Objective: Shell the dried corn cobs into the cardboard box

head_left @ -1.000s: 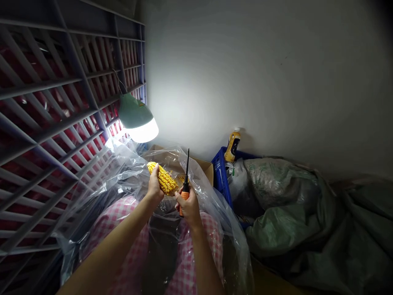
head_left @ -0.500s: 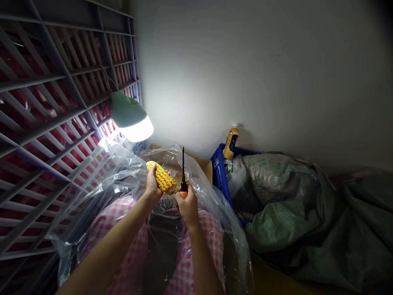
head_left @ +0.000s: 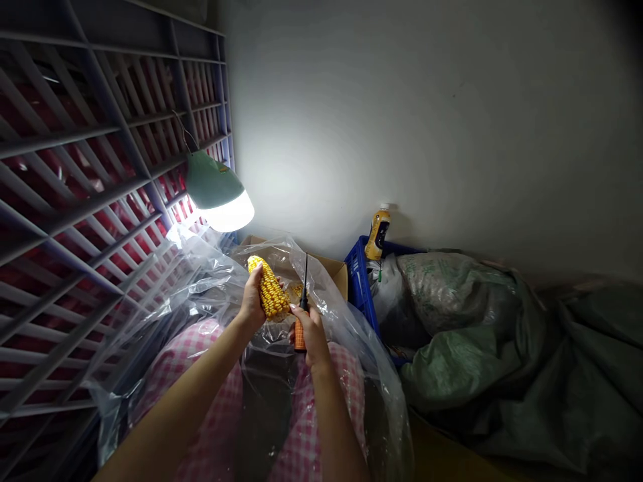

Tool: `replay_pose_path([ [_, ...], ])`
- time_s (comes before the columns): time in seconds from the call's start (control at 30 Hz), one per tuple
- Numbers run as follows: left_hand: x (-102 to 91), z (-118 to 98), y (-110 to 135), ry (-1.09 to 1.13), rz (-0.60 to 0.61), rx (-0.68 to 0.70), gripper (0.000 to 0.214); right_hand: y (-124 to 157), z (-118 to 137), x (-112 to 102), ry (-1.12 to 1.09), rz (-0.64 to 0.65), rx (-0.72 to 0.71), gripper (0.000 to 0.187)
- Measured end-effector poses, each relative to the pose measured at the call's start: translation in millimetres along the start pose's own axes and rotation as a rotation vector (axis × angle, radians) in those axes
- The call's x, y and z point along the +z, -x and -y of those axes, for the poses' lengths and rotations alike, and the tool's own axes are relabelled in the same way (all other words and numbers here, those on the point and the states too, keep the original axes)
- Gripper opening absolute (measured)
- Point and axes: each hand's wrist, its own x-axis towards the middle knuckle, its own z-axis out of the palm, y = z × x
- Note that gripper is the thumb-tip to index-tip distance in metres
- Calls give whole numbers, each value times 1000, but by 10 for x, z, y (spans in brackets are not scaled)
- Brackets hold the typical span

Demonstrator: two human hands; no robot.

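Observation:
My left hand (head_left: 254, 301) grips a yellow corn cob (head_left: 270, 292), which stands tilted with its tip pointing up and away from me. My right hand (head_left: 312, 337) is closed around the orange handle of a screwdriver (head_left: 300, 335). Its thin black shaft rises past the cob's lower end, very close to the kernels, though I cannot tell if it touches them. Behind the cob lies a small patch of loose corn (head_left: 296, 291). Both forearms reach out over my pink gingham lap (head_left: 216, 351), which is covered by clear plastic sheeting (head_left: 211, 278).
A cardboard box (head_left: 331, 273) sits beyond my hands inside the plastic. To the right are a blue plastic crate (head_left: 359, 288), a yellow bottle (head_left: 378, 233) and bulging green sacks (head_left: 452, 301). On the left stand a slatted rack (head_left: 100, 134) and a glowing lamp (head_left: 220, 194).
The cob has turned more upright in my left hand. The screwdriver now shows more of its orange handle below my right fist, and its shaft leans slightly toward the cob.

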Motion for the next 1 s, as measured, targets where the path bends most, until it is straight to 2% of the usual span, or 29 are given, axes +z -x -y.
replay_pose_path([
  [0.27,-26,-2,13,-14,83,-40,35,-12,-12,-19,-255,131,160,27],
  [0.57,40,-21,86,-24,97,-118,38,6,-3,-28,-271,212,288,24],
  [0.77,80,-32,138,-136,110,-114,34,-8,-10,-35,-311,210,384,19],
  [1.0,43,12,97,-222,141,-117,35,4,15,4,-389,219,381,12],
])
